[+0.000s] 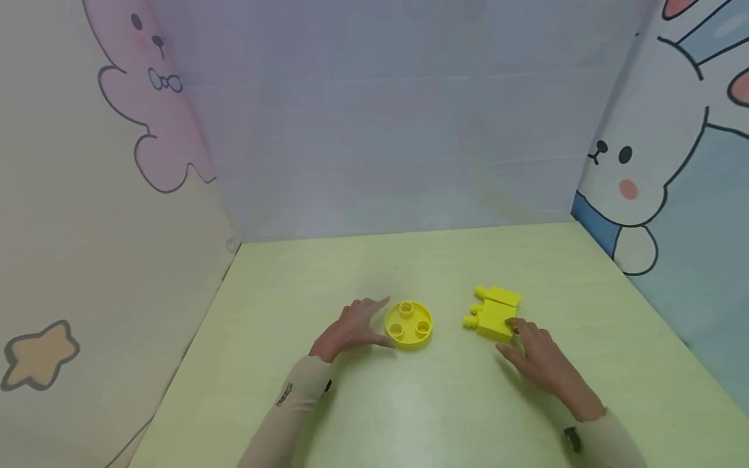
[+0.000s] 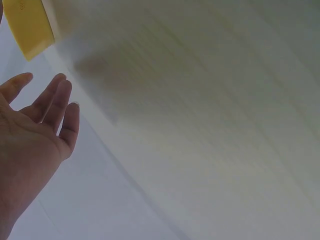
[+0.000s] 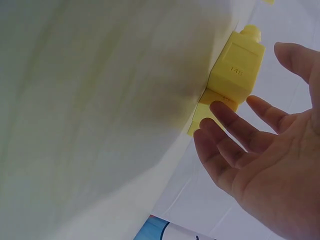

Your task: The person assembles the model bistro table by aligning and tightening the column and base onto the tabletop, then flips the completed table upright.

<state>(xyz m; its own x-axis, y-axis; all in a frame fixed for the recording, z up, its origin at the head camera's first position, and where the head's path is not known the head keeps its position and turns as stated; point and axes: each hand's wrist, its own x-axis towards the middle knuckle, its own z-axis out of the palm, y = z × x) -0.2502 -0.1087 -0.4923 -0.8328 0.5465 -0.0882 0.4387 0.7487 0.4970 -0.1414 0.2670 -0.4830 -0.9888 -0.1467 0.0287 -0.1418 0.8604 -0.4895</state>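
Observation:
A round yellow disc [image 1: 409,341] with a raised rim and three short hollow pegs lies on the table. My left hand [image 1: 354,325] is at its left side, thumb and fingers spread apart with the tips by the rim. In the left wrist view the disc's side [image 2: 30,25] shows beyond the spread fingers of the left hand [image 2: 37,125]. Several yellow blocks with round knobs [image 1: 494,320] lie side by side to the right. At their right end is my right hand [image 1: 541,357], its fingers loosely extended. One block [image 3: 237,65] shows the number 148 beside the right hand [image 3: 270,160].
The pale yellow-green table [image 1: 445,403] runs back to a plain lavender wall [image 1: 398,130]. Side panels stand left and right; the right one carries a cartoon rabbit [image 1: 643,130]. A strip of bare table separates the disc from the blocks.

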